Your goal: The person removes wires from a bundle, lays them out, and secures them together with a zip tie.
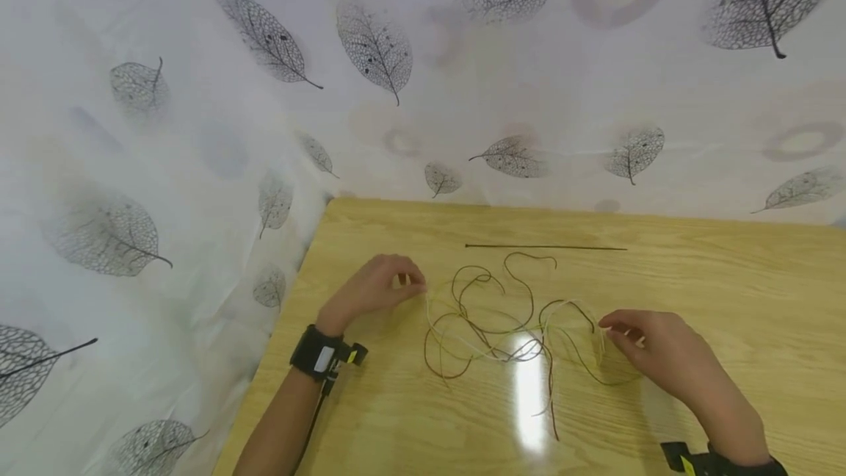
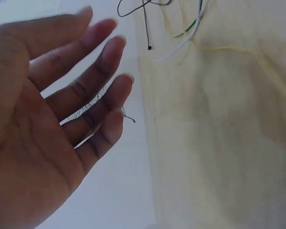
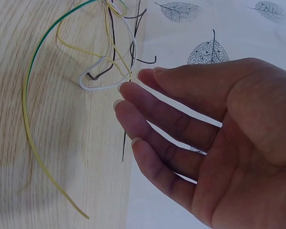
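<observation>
A loose tangle of thin wires [image 1: 489,330], brown, yellow and white, lies on the wooden table between my two hands. My left hand [image 1: 377,286] is at its left side, fingertips right at a white wire. In the left wrist view the fingers of the left hand [image 2: 81,90] are spread and relaxed, apart from the white wire's end [image 2: 164,58]. At the tangle's right side is my right hand [image 1: 667,351]. Its relaxed fingers [image 3: 152,119] show next to a white loop [image 3: 97,88] in the right wrist view. A yellow-green wire [image 3: 26,109] curves past them.
A black cable tie [image 1: 545,246] lies straight on the table [image 1: 396,432] behind the tangle. White leaf-printed sheeting [image 1: 423,123] rises along the back and left edges. A camera is strapped to each wrist, and a black cable [image 1: 311,424] runs along the left forearm.
</observation>
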